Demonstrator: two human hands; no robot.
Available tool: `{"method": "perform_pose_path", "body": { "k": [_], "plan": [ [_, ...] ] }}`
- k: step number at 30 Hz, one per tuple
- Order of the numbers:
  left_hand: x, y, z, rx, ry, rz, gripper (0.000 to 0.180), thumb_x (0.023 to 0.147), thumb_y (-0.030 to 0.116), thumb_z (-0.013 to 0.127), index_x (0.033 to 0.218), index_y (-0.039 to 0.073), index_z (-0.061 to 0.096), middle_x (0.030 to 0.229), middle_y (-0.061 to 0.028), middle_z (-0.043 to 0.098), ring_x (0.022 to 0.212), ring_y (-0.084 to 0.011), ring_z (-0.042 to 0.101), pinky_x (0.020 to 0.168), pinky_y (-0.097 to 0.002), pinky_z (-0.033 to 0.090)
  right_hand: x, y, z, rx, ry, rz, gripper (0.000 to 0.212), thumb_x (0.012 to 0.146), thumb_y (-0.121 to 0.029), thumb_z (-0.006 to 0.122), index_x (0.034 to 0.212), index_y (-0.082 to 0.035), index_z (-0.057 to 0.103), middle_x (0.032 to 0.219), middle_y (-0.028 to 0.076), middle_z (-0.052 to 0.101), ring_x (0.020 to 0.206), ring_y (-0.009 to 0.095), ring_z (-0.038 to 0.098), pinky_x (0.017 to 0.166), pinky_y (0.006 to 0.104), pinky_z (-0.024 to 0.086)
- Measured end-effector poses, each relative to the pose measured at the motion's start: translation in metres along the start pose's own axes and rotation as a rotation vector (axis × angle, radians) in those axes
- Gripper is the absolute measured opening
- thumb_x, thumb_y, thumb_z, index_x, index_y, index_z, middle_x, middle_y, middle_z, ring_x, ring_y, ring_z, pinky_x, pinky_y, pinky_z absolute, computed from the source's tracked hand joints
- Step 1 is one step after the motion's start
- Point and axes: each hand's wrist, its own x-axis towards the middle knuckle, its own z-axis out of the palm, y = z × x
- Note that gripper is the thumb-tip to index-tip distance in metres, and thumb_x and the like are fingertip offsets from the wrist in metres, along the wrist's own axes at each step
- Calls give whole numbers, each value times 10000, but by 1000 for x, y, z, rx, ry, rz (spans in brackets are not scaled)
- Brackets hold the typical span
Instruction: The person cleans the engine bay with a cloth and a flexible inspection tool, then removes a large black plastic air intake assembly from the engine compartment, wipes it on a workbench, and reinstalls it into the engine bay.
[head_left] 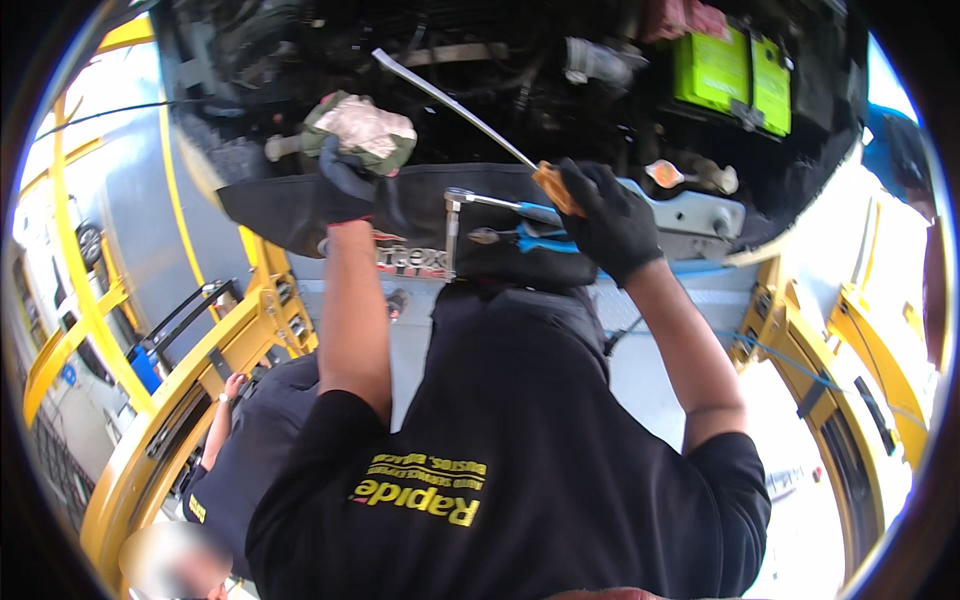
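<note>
My left hand (345, 182), in a dark glove, is closed on a crumpled green and whitish cloth (362, 132) at the front of an engine bay. My right hand (612, 218), in a black glove, is closed around the orange-brown end of a long, thin, pale bar (455, 105). Its far tip points up and left over the engine parts; I cannot tell its exact kind. Between my hands, a ratchet (490, 199) with a long extension lies on a black fender cover (425, 190). Blue-handled pliers (525, 238) lie beside it, close to my right hand.
A bright green battery (725, 80) sits at the far right of the bay, and a round cap (664, 175) is near my right hand. Yellow lift frames (190, 400) stand on both sides. Another person (262, 440) is low at my left.
</note>
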Motion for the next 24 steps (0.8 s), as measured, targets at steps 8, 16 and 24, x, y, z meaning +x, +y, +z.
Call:
{"method": "perform_pose_path", "body": {
  "k": [8, 16, 24],
  "plan": [
    [107, 46, 34, 1152, 256, 968, 464, 1008, 162, 606, 1469, 120, 578, 1177, -142, 715, 1036, -279, 718, 890, -395, 574, 7, -32, -30, 390, -176, 569, 443, 1020, -178, 677, 1440, -113, 550, 1171, 250, 732, 1141, 459, 691, 917, 483, 555],
    [210, -31, 76, 1716, -44, 1005, 316, 996, 264, 610, 1274, 132, 684, 1261, -128, 717, 1198, -297, 654, 1075, -449, 464, 78, -64, -30, 426, -186, 601, 346, 1043, -211, 677, 1347, -67, 600, 1003, 242, 747, 1001, 438, 738, 821, 454, 566],
    [218, 54, 113, 2246, -103, 578, 321, 924, 239, 635, 1204, 115, 732, 1173, -117, 757, 1133, -325, 685, 1053, -441, 506, 145, -66, -7, 361, -252, 612, 330, 1047, -272, 681, 1302, -71, 620, 990, 227, 753, 965, 446, 736, 809, 465, 553]
  ]
}}
